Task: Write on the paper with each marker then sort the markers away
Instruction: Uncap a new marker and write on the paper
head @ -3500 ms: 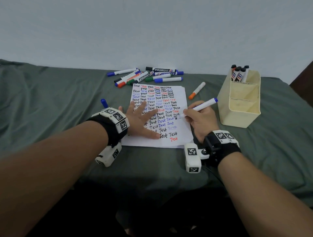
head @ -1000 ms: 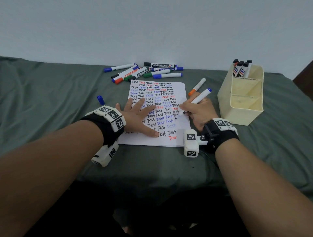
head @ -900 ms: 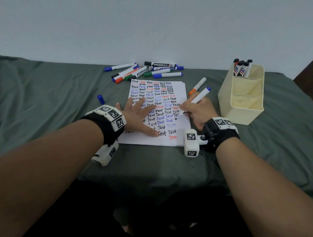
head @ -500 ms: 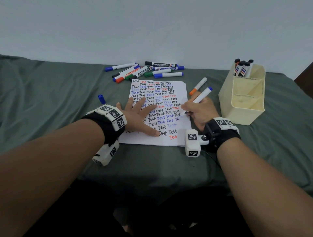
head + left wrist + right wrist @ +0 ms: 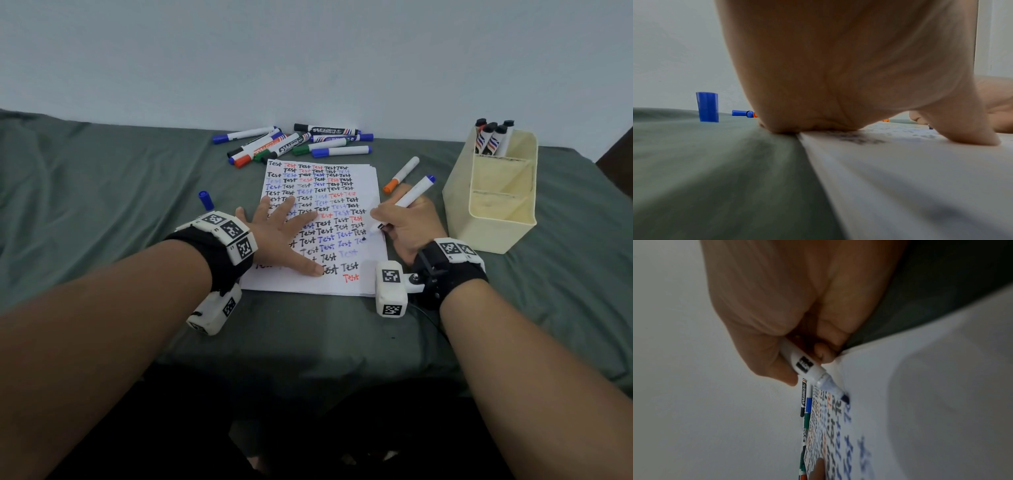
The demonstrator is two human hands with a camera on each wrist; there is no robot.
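A white sheet of paper [image 5: 359, 289] covered in rows of the word "Test" lies on the green cloth. My left hand [image 5: 281, 236] lies flat on the paper [image 5: 900, 178] with fingers spread, pressing it down. My right hand [image 5: 407, 222] grips an uncapped white marker [image 5: 411, 195] with a blue end, its tip touching the paper near the right edge. In the right wrist view the marker [image 5: 807, 368] has its dark blue tip on the paper [image 5: 941, 402] beside blue writing. Its blue cap [image 5: 206, 199] stands left of the sheet.
A pile of several markers [image 5: 294, 144] lies beyond the paper by the wall. An orange-capped marker [image 5: 400, 174] lies right of the sheet. A cream organiser [image 5: 493, 219] at the right holds several markers [image 5: 491, 137] in its back compartment. The blue cap [image 5: 707, 107] stands upright.
The right hand has shifted the marker tip slightly to the right along a line on the paper. The left hand stays flat on the sheet.
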